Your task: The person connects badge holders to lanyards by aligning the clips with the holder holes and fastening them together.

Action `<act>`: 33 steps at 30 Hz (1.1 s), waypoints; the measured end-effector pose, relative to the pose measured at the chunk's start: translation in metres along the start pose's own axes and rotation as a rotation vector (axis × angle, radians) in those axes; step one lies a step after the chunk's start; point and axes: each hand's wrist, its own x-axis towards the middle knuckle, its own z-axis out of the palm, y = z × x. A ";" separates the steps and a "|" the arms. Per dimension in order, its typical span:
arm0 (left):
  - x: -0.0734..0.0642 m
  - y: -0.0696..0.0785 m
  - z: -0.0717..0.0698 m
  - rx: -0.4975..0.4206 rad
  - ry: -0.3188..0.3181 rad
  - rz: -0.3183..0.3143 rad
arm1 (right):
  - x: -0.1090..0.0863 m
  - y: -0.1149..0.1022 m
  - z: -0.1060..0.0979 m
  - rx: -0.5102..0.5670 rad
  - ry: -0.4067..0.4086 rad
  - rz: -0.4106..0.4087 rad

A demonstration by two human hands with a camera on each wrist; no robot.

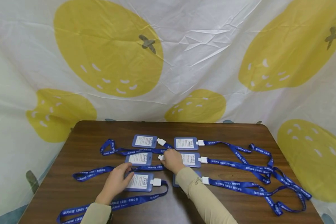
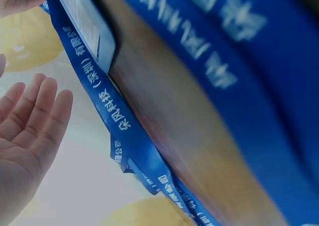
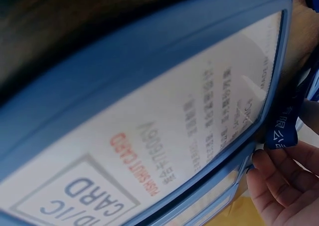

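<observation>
My right hand point(image 1: 173, 161) pinches a blue lanyard point(image 3: 284, 131) close to its white clip point(image 1: 161, 157), between the two columns of badges. The fingers point(image 3: 284, 178) curl at the strap in the right wrist view. That clip lies just right of the middle-left badge holder point(image 1: 140, 158), a blue frame with a white card. My left hand point(image 1: 116, 180) is over the left end of the near-left badge holder point(image 1: 141, 182), partly covering it. Its fingers point(image 2: 47, 111) are loosely extended and hold nothing in the left wrist view.
Another badge holder point(image 1: 144, 141) lies at the back left. Three more, including the back-right badge holder point(image 1: 185, 143), form the right column, the nearest partly hidden by my sleeve. Their blue lanyards point(image 1: 240, 166) tangle rightward on the brown table point(image 1: 86, 132). A lemon-print curtain point(image 1: 184, 62) hangs behind.
</observation>
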 end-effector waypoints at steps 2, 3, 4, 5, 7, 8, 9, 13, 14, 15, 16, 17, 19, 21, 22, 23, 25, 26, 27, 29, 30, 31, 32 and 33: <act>0.004 -0.001 -0.001 0.006 -0.010 -0.003 | -0.001 0.000 -0.001 0.005 0.005 -0.009; 0.006 -0.001 -0.002 0.009 -0.017 -0.003 | -0.002 0.000 -0.001 0.007 0.006 -0.012; 0.008 -0.001 -0.003 0.014 -0.025 -0.001 | -0.002 0.000 -0.002 0.008 0.009 -0.015; 0.010 -0.002 -0.004 0.022 -0.032 0.006 | -0.003 0.000 -0.002 0.008 0.011 -0.018; 0.015 -0.003 -0.005 0.036 -0.047 0.021 | -0.003 0.001 -0.001 0.004 0.014 -0.024; 0.017 -0.003 -0.005 0.045 -0.055 0.030 | -0.003 0.001 -0.001 0.002 0.016 -0.025; 0.020 -0.004 -0.005 0.055 -0.066 0.038 | -0.003 0.001 0.000 0.000 0.017 -0.025; 0.030 -0.006 -0.005 0.091 -0.106 0.051 | -0.003 0.002 0.000 -0.007 0.002 -0.020; 0.032 -0.007 -0.006 0.100 -0.116 0.051 | -0.002 0.002 0.001 -0.005 -0.004 -0.018; 0.035 -0.008 -0.006 0.105 -0.125 0.047 | -0.002 0.002 0.001 -0.003 -0.010 -0.015; 0.038 -0.009 -0.007 0.113 -0.134 0.040 | -0.002 0.003 0.001 -0.002 -0.015 -0.013; 0.040 -0.010 -0.007 0.123 -0.143 0.029 | -0.001 0.003 0.001 -0.001 -0.020 -0.012; 0.046 -0.013 -0.007 0.142 -0.164 -0.001 | -0.001 0.004 0.001 -0.001 -0.026 -0.012; 0.051 -0.017 -0.008 0.166 -0.183 -0.030 | 0.000 0.004 0.002 -0.004 -0.031 -0.013; 0.053 -0.019 -0.007 0.177 -0.189 -0.042 | 0.000 0.005 0.002 -0.007 -0.033 -0.014; 0.056 -0.021 -0.008 0.184 -0.195 -0.053 | 0.000 0.005 0.003 -0.010 -0.035 -0.014; 0.059 -0.024 -0.008 0.191 -0.205 -0.072 | 0.001 0.005 0.003 -0.012 -0.037 -0.015; 0.061 -0.025 -0.009 0.189 -0.212 -0.077 | 0.001 0.005 0.003 -0.012 -0.037 -0.015; 0.063 -0.026 -0.009 0.187 -0.218 -0.085 | 0.001 0.005 0.003 -0.012 -0.038 -0.015; 0.065 -0.029 -0.008 0.178 -0.235 -0.104 | 0.001 0.004 0.002 -0.011 -0.038 -0.015; 0.066 -0.030 -0.008 0.176 -0.247 -0.116 | 0.001 0.004 0.002 -0.010 -0.039 -0.015; 0.067 -0.031 -0.008 0.175 -0.255 -0.127 | 0.000 0.003 0.002 -0.010 -0.040 -0.016; 0.068 -0.032 -0.007 0.174 -0.262 -0.137 | 0.000 0.003 0.001 -0.009 -0.041 -0.015; 0.069 -0.034 -0.006 0.176 -0.268 -0.148 | 0.000 0.003 0.001 -0.008 -0.039 -0.017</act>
